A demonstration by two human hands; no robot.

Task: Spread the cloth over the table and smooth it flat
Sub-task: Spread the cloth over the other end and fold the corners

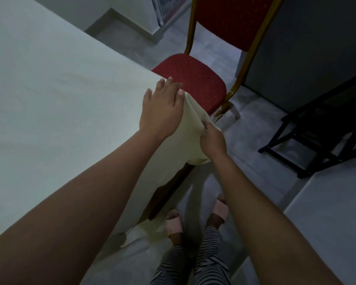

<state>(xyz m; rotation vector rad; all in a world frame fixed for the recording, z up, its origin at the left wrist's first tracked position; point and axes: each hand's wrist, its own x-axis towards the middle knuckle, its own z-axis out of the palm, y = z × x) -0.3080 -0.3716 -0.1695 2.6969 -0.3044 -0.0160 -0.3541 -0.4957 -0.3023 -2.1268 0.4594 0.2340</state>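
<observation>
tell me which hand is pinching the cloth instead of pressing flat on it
The right hand: it pinches the hanging cloth below the table corner. The left hand lies open, palm down on top.

Person seen from above: both forearms bare to the hands, left hand (161, 108) and right hand (213, 138) without rings or watch; trousers (193, 266) in black-and-white stripes; open-toed pale pink slippers (174, 223) on both feet.

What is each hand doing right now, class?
Left hand: open, flat on the cloth at the table corner.
Right hand: closed, pinching the hanging cloth.
</observation>
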